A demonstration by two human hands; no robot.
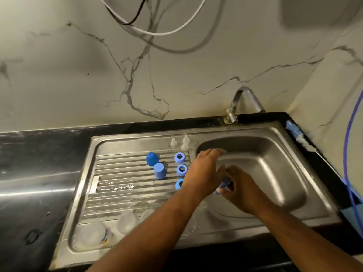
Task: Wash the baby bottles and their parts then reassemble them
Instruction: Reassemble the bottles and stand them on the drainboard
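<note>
Over the steel sink (306, 165), both hands met just inside the basin's 9 o'clock edge. The right hand (242, 191) had its grip curled round a small blue part (225, 182), of which only a sliver showed between the two hands. The left hand (204, 169) lay just beside it at its 10 o'clock, fingers stretched out toward 12 o'clock and gripping nothing that could be seen. Whether its thumb touched the blue part could not be told.

On the ribbed drainboard (117, 195), at 9 o'clock from the hands, three blue rings (182, 170) stood in a line running from 12 to 6 o'clock, the nearest partly hidden by the left wrist. Further out at 9 o'clock, two blue caps (160, 171) stood touching, one domed and one flat-topped. Three clear teats (185, 139) sat upright at the drainboard's 12 o'clock end, near the basin corner. Clear bottles (127, 222) lay blurred along its 6 o'clock end, one with a coloured print.

The sink was set into a glossy black worktop (39, 173), wet and reflective at 9 o'clock. A bent metal tap (243, 101) rose from the 12 o'clock rim, its spout over the basin. A blue-and-white bottle brush (298, 137) lay on the worktop at 2 o'clock, against the corner. The wall (78, 75) behind was pale marble with dark veins. White and black cables (167, 33) hung in loops at 12 o'clock, and a blue hose (348, 146) ran down the side wall at 3 o'clock.
</note>
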